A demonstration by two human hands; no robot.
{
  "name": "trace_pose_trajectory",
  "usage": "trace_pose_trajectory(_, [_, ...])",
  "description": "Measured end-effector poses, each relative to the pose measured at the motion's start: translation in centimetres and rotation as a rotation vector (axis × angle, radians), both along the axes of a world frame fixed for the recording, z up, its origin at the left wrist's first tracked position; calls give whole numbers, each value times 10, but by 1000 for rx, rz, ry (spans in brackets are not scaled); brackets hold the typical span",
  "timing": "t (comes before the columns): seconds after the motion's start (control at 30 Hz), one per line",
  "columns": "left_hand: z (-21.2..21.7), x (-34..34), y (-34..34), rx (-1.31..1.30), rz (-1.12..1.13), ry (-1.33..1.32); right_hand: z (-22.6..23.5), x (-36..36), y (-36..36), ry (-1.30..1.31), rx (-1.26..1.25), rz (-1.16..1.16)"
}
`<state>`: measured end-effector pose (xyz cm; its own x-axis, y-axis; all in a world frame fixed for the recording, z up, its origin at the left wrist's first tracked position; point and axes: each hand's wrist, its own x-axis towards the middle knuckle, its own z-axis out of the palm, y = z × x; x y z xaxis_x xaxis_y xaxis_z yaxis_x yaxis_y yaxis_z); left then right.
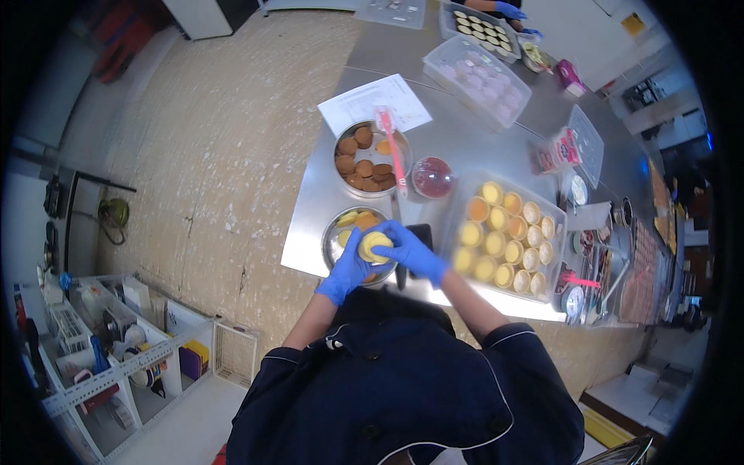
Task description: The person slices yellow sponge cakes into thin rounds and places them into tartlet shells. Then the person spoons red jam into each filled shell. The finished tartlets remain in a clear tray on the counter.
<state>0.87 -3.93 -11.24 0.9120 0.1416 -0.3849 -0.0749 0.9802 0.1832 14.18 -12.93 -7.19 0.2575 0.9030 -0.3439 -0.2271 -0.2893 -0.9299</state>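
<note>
I have the left hand (346, 271) closed around a small stack of pale yellow rounds (375, 246), gripping it from the left and below. The right hand (412, 253) grips the same stack from the other side, thumb and fingers bent over its edge; how many rounds are in it I can't tell. Both hands wear blue gloves.

I see the stack held above the right part of a round steel bowl (331, 243), with more yellow and orange-tan rounds in the bowl below. Just beyond it on the metal surface (305, 226) stands a second steel bowl (404, 160), holding mostly brown rounds. A pink spatula (394, 155) lies across that bowl, and a printed sheet (412, 101) lies behind it. To the right of the spatula I make out a bowl of dark red contents (432, 178).

On my right sits a clear container (560, 249) with rows of round cups (494, 219), yellow or orange on top toward the left and paler toward the right. Farther off stands another clear container (440, 60) with pale lilac contents, and a co-worker's blue-gloved hand (510, 11) shows at the far end.
</note>
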Motion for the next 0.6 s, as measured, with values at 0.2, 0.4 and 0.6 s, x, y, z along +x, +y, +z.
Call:
trace_pose_trajectory(0.2, [34,40,-26,24,-35,125,29,-7,-45,-1141,113,-283])
trace_pose_trajectory(0.4, [44,78,-68,162,-161,123,33,12,-101,-1188,194,-489])
trace_pose_trajectory(0.6, [52,118,-117,125,-283,139,40,39,-161,-843,58,-589])
